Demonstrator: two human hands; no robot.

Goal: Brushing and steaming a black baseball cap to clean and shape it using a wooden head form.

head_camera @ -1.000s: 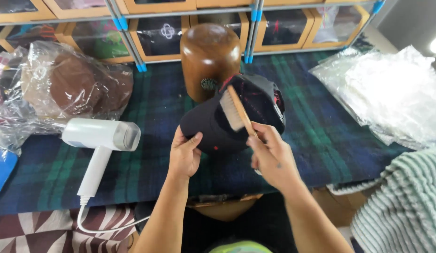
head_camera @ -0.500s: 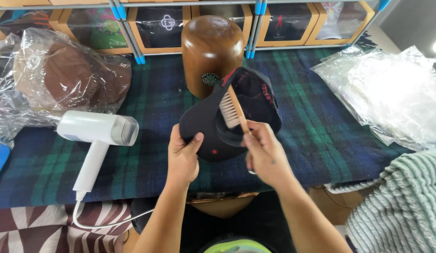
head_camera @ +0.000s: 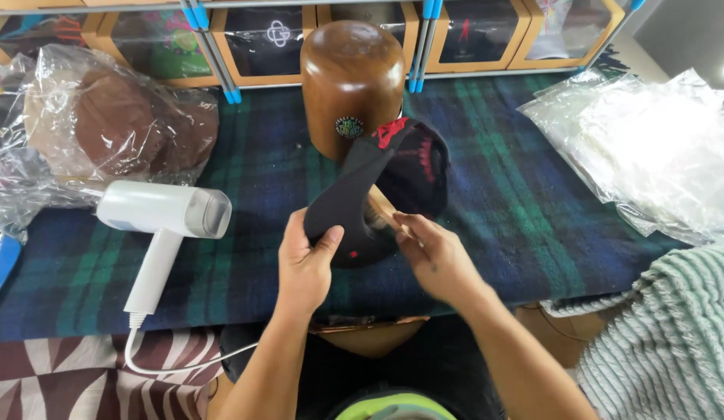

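Though earlier outside, brush [head_camera: 380, 207] now behind tilted cap [head_camera: 377, 183].

Black baseball cap [head_camera: 393, 175] held above plaid-covered table [head_camera: 517, 210], centre front, between left hand [head_camera: 306, 264] and right hand [head_camera: 436, 257]. Wooden-handled brush [head_camera: 380, 208] tucked behind cap brim, in right hand. Rounded brown wooden hat block [head_camera: 351, 82] just behind cap. White hair dryer [head_camera: 156, 225] lying left. Plastic-wrapped brown caps [head_camera: 121, 124] far left. Clear plastic bags [head_camera: 657, 148] right. Cardboard window boxes [head_camera: 269, 39] along rear shelf.
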